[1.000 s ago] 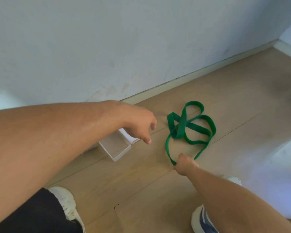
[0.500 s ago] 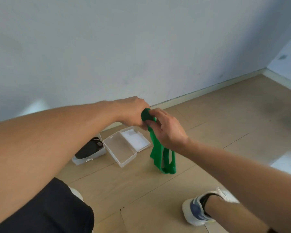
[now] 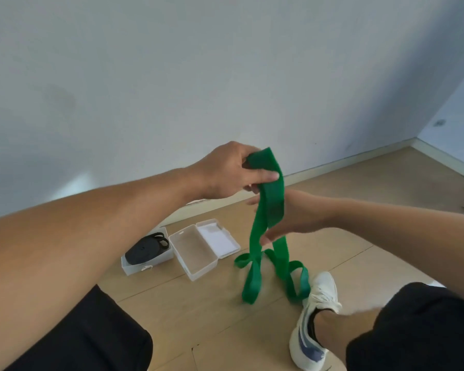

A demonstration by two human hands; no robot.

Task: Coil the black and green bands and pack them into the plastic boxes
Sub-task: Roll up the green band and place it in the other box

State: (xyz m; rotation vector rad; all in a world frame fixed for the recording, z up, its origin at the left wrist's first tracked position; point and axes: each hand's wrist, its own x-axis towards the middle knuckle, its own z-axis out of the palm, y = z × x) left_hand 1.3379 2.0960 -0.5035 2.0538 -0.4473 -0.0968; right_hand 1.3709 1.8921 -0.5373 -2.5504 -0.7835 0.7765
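My left hand (image 3: 229,171) pinches the top fold of the green band (image 3: 269,204), held up in front of me. The band hangs down in long loops whose ends curl just above the floor. My right hand (image 3: 292,212) is behind the hanging strands with its fingers straight, touching the band. On the floor below stands an open clear plastic box (image 3: 196,257) with nothing in it and its lid laid back. To its left a second box (image 3: 134,267) holds the coiled black band (image 3: 146,250).
A white wall and skirting board run close behind the boxes. My right foot in a white shoe (image 3: 315,321) is planted beside the band's lower loops. My knees in black shorts fill the lower corners. Wooden floor stretches to the right.
The green band went from lying on the floor to hanging from my raised left hand. My right hand let go of its top and now lies lower against the strands.
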